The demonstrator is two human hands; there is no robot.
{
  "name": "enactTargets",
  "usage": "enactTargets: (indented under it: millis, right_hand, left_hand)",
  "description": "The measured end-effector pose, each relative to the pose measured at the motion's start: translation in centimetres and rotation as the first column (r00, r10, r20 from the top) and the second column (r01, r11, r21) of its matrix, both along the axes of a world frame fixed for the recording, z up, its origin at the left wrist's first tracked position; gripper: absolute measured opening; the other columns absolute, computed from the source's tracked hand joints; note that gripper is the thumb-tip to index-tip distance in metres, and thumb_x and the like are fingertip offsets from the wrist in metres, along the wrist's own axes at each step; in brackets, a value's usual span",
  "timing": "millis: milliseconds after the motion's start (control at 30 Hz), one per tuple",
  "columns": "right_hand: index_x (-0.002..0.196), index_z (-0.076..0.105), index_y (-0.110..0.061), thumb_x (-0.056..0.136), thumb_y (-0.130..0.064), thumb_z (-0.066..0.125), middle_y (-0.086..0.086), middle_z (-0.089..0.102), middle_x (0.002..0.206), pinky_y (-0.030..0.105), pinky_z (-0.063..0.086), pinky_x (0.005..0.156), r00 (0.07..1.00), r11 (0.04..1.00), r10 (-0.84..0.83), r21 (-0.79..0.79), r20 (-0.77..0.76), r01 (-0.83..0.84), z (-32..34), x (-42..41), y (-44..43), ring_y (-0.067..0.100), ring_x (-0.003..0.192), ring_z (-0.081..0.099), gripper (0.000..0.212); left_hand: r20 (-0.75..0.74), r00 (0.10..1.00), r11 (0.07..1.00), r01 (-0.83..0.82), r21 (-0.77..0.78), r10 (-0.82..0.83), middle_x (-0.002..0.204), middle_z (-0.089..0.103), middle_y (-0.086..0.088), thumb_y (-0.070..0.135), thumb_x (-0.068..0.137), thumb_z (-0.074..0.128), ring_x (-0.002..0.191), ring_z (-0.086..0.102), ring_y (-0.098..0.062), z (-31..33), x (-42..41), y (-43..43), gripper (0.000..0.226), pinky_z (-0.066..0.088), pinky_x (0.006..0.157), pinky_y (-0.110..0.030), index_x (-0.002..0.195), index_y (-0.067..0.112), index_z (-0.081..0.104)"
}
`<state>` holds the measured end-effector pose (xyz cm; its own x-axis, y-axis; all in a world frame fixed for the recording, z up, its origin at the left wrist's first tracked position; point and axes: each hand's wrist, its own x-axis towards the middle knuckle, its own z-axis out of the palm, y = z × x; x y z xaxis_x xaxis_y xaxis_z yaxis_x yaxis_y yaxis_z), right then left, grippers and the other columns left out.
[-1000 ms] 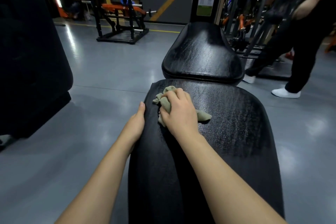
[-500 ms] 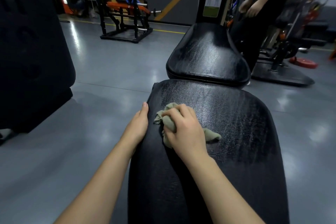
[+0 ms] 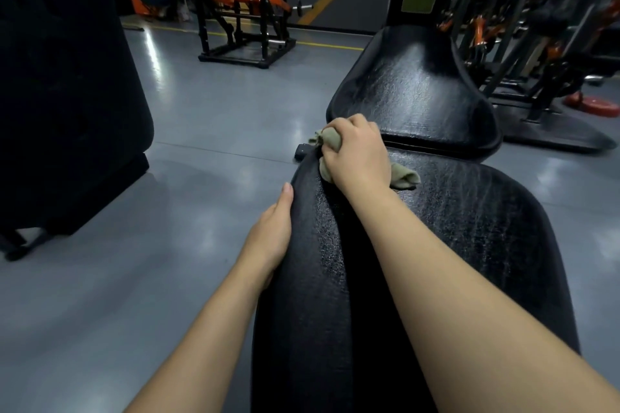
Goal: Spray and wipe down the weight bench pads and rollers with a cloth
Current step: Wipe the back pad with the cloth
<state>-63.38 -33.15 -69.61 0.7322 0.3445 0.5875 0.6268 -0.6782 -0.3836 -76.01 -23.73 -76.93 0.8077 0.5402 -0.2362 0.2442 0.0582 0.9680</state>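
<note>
Cloth (image 3: 404,178): olive rag, bunched up at the far left corner of the long pad, one tail lying out to the right of the fist.
Right fingers (image 3: 345,126): curled tight round the cloth, pressing it down onto the corner.
Right hand (image 3: 357,154): knuckles up, arm stretched forward over the pad.
Left hand (image 3: 271,235): laid flat against the pad's left edge, visible digit straight, holding nothing, likely steadying.
Long pad (image 3: 453,261): black, textured, wet-looking streaks across its far half.
Far pad (image 3: 412,94): just beyond a narrow gap, glossy and streaked.
Spray bottle, rollers: not in view.
Step in hand: wiping the long pad, judged to be at the far end of a stroke.
Next move: firm pressure, a sweep rightward along the far edge or back toward the body, overlapping the streaks; then the far pad.
</note>
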Motion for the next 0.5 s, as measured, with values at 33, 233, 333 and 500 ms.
enactTargets:
  millis: [33, 233, 333, 500]
  right_hand:
    - [0.110, 0.069, -0.023, 0.093, -0.031, 0.060, 0.002, 0.056, 0.116, 0.036, 0.043, 0.080, 1.000, 1.000, 0.004, 0.010, 0.016, -0.004, -0.3, -0.2, 0.0, 0.026, 0.114, 0.048, 0.021]
    - [0.109, 0.069, -0.022, 0.087, -0.029, 0.065, 0.002, 0.057, 0.116, 0.038, 0.046, 0.086, 0.996, 0.997, 0.075, 0.025, 0.039, -0.076, -1.1, -1.3, -1.6, 0.026, 0.110, 0.048, 0.023]
    - [0.108, 0.071, -0.022, 0.084, -0.029, 0.066, 0.000, 0.058, 0.114, 0.038, 0.045, 0.090, 0.993, 0.995, 0.095, 0.031, 0.073, -0.097, -2.1, -2.9, -2.4, 0.025, 0.107, 0.048, 0.026]
    - [0.103, 0.072, -0.019, 0.078, -0.030, 0.065, -0.001, 0.062, 0.109, 0.037, 0.045, 0.090, 0.985, 0.987, 0.149, 0.038, 0.091, -0.153, -4.3, -5.9, -4.7, 0.025, 0.101, 0.050, 0.028]
  left_hand:
    - [-0.005, 1.000, 1.000, -0.009, 0.003, 0.009, 0.130, 0.069, 0.004, 0.100, 0.061, 0.036, 0.124, 0.062, -0.020, 0.1, 0.0, 0.0, 0.104, 0.045, 0.111, -0.045, 0.132, 0.031, 0.067]
    - [0.038, 0.999, 0.987, 0.036, -0.156, -0.031, 0.108, 0.078, 0.000, 0.074, 0.093, 0.046, 0.104, 0.073, -0.019, 0.9, -0.6, -0.7, 0.065, 0.053, 0.102, -0.039, 0.118, 0.021, 0.075]
    - [0.065, 0.995, 0.966, 0.089, -0.242, -0.076, 0.103, 0.079, -0.004, 0.061, 0.101, 0.045, 0.096, 0.075, -0.018, 1.6, -1.0, -1.3, 0.055, 0.057, 0.090, -0.032, 0.113, 0.017, 0.075]
    - [0.090, 0.992, 0.950, 0.112, -0.292, -0.089, 0.109, 0.078, -0.007, 0.056, 0.105, 0.040, 0.097, 0.075, -0.018, 2.3, -1.8, -1.5, 0.054, 0.055, 0.089, -0.033, 0.116, 0.017, 0.075]
